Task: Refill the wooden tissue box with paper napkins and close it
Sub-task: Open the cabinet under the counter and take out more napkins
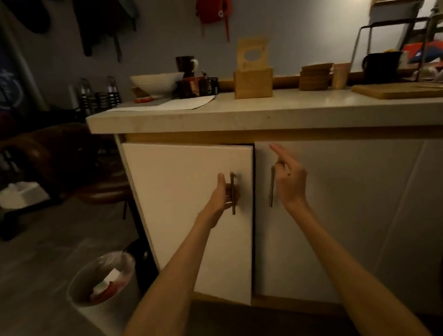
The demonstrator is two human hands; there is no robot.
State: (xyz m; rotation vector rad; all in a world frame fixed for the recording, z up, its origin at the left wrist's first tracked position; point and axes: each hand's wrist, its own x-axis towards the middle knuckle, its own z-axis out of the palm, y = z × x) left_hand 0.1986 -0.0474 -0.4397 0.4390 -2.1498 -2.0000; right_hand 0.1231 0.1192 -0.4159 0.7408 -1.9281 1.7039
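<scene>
The wooden tissue box (253,83) stands on the counter (263,112) near the back edge, its lid (253,53) with an oval slot raised upright behind it. No napkins are visible. Below the counter, my left hand (223,192) is curled around the metal handle (233,193) of the left cabinet door (192,209), which stands slightly ajar. My right hand (289,175) hovers with fingers spread beside the handle (271,186) of the right cabinet door (336,212), which looks flush with the cabinet.
On the counter sit a white bowl (156,83), a dark mug (185,64), a paper sheet (182,103), stacked wooden coasters (315,77), a cup (341,75), a black jug (382,67) and a cutting board (403,90). A lined waste bin (103,289) stands on the floor at the left.
</scene>
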